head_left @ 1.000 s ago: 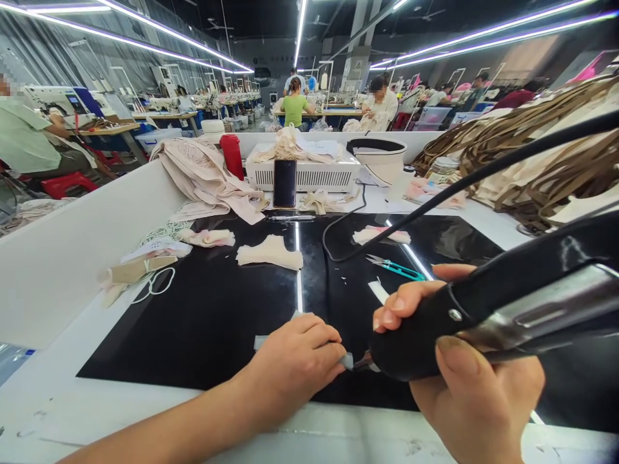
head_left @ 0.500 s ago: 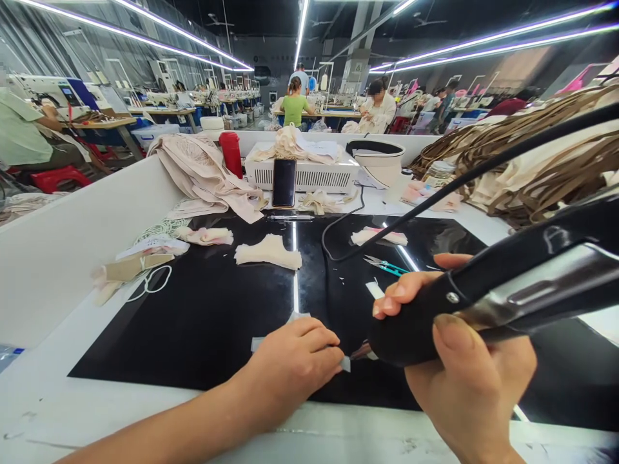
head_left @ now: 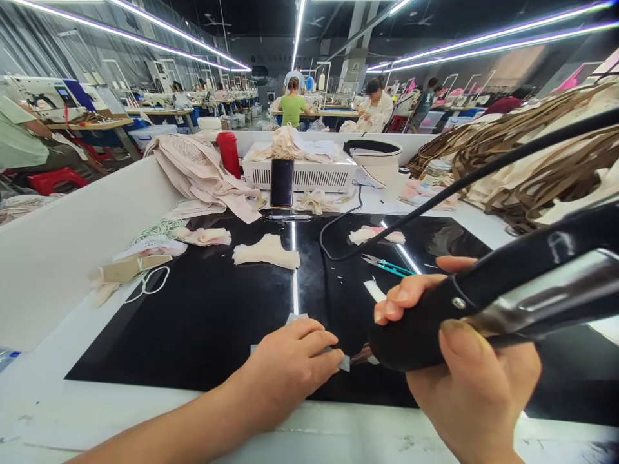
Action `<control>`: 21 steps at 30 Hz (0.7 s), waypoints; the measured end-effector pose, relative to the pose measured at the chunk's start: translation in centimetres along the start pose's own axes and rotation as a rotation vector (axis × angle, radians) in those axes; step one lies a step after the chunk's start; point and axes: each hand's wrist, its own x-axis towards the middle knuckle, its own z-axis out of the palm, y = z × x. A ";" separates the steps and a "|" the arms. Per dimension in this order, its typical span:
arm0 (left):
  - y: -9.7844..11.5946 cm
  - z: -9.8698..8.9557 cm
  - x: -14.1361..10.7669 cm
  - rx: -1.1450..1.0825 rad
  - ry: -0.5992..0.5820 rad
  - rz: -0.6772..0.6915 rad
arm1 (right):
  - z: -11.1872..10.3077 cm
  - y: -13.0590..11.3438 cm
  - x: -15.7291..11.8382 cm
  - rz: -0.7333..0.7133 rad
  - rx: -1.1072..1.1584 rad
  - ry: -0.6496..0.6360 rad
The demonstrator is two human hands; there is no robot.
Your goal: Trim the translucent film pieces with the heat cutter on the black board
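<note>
My left hand presses down on a small grey piece on the black mat; its fingers are together and cover most of the piece. In my right hand is a black handheld tool with a cord, fingers and thumb wrapped round its body. The tool's metal tip points left, close to the edge of the grey piece; whether they touch I cannot tell. Beyond my hands lie a stack of cream fabric pieces, a white strip and teal-handled snips.
A black cord loops over the mat. Behind it stand a phone, a white vented box, a red bottle and a cream bin. Fabric heaps lie left and brown straps right. Several people sit beyond.
The tool in my right hand has shifted very slightly right and down. My left hand stays on the grey piece. The view has moved a little.
</note>
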 end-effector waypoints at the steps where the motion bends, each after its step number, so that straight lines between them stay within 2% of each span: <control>1: 0.0 -0.1 0.0 0.002 -0.001 0.009 | 0.0 -0.1 -0.1 0.001 0.000 -0.005; 7: -0.1 -0.2 0.0 0.021 -0.025 0.015 | -0.1 0.0 -0.5 0.022 -0.020 -0.058; 13: -0.3 0.0 -0.1 -0.012 -0.023 -0.008 | 0.2 0.1 -0.4 0.034 -0.029 -0.045; 17: -0.8 -2.4 -0.7 -0.055 -0.070 -0.065 | 0.3 -0.3 0.0 0.019 -0.020 -0.028; 21: -2.3 -5.4 -3.2 -0.071 -0.114 -0.208 | 0.9 -0.6 0.2 0.024 -0.006 -0.101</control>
